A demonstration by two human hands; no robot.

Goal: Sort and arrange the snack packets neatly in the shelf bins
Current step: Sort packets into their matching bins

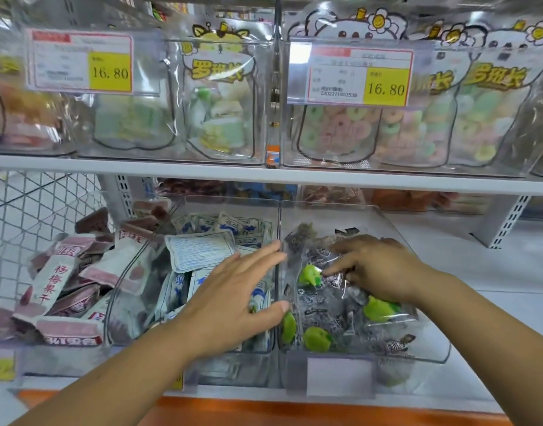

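Three clear bins stand side by side on the lower shelf. The left bin (110, 305) holds maroon and white packets (52, 281). Blue and white packets (199, 250) fill the middle bin (230, 368). The right bin (439, 352) has clear packets printed in green and black (334, 305). My left hand (233, 299) hovers with fingers spread over the middle bin, its thumb at the divider between the middle and right bins. My right hand (377, 265) reaches into the right bin, fingers curled, pinching a clear packet (334, 276).
The upper shelf (264, 172) carries clear bins of candy bags (334, 130) with yellow price tags (387, 86) reading 16.80. A wire mesh panel (27, 216) stands at the left. White shelf surface (485, 272) lies to the right of the bins.
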